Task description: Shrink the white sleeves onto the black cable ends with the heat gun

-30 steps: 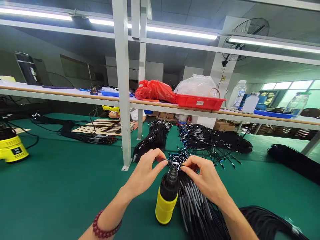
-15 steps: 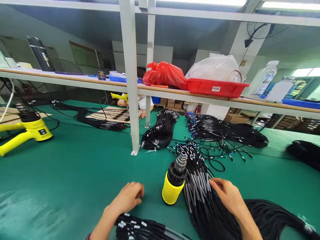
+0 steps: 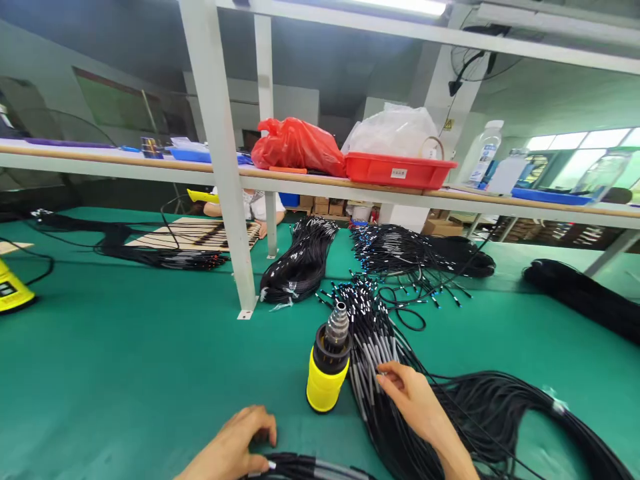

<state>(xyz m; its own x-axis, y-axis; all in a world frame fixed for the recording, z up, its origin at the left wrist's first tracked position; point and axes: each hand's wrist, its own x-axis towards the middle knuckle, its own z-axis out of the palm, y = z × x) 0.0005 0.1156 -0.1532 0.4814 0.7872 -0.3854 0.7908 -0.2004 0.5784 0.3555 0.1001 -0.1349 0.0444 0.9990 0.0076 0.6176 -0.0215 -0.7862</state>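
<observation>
Low in the view, my left hand [image 3: 245,437] has thumb and fingers apart, with the thumb at the labelled end of a small cable bundle [image 3: 320,469]. To the right, my right hand [image 3: 413,403] pinches a cable at the grey sleeves of a large black cable bundle [image 3: 373,360]; the fingertips partly hide it. Between the hands, a yellow heat gun [image 3: 327,380] stands with its metal spiral nozzle upward, just left of the large bundle.
A white post [image 3: 233,200] rises from the green table [image 3: 150,347], carrying a shelf with a red tray [image 3: 400,171]. More cable bundles [image 3: 305,257] lie behind. A person's arm [image 3: 260,217] shows beyond the post. Another yellow tool [image 3: 13,290] is at far left.
The camera view has turned right, shifting the scene left. My left hand has moved down to the small bundle. My right hand remains at the grey sleeves, with its fingertips now closer together.
</observation>
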